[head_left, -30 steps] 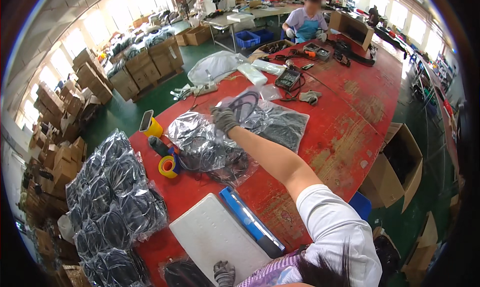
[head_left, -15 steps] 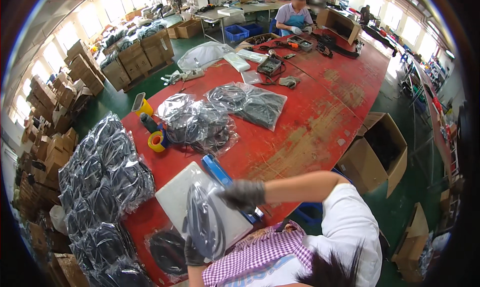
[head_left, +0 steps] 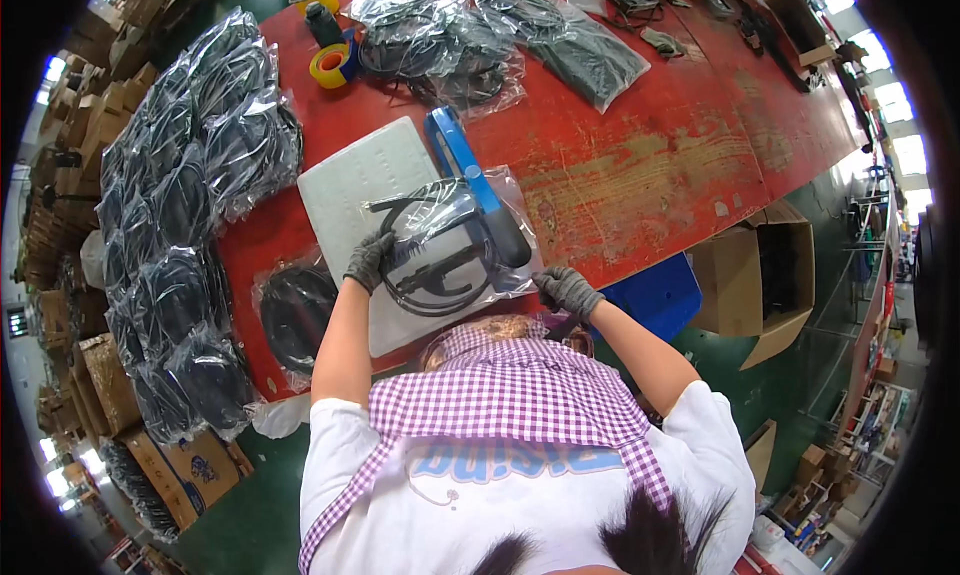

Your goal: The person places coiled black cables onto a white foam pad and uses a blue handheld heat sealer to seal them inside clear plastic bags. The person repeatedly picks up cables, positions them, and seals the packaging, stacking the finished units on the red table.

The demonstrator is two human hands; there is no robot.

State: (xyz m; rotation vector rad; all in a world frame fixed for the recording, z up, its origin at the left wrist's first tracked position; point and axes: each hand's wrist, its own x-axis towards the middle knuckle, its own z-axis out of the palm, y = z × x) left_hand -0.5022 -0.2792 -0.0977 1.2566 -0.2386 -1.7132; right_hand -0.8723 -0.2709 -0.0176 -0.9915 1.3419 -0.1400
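Since the earlier frame, a clear plastic bag with coiled black cable inside [head_left: 430, 275] has been brought from a raised, upright position to a flatter one over a white foam board [head_left: 345, 190] and the near part of a long blue tool with a black end [head_left: 455, 143]. The grey-gloved right hand [head_left: 568, 292] has been moved to the bag's near right corner, which is pinched between thumb and fingertips. The bag's left edge is gripped by the closed fingers of the grey-gloved left hand [head_left: 370, 262].

The worn red surface [head_left: 640, 185] is scuffed to brown on the right. At its left, rows of bagged black cables [head_left: 190, 225] are stacked; a separate bagged black coil [head_left: 297, 320] is placed near the board. At the far side, a yellow tape roll [head_left: 330, 79], a dark bottle [head_left: 322, 25] and a heap of bagged cables [head_left: 440, 50] are seen.

Beyond the surface, a blue bin [head_left: 658, 300] and an open cardboard box [head_left: 730, 280] are set at the right, above a green floor [head_left: 800, 360]; brown cartons [head_left: 60, 225] are piled along the room's left side.
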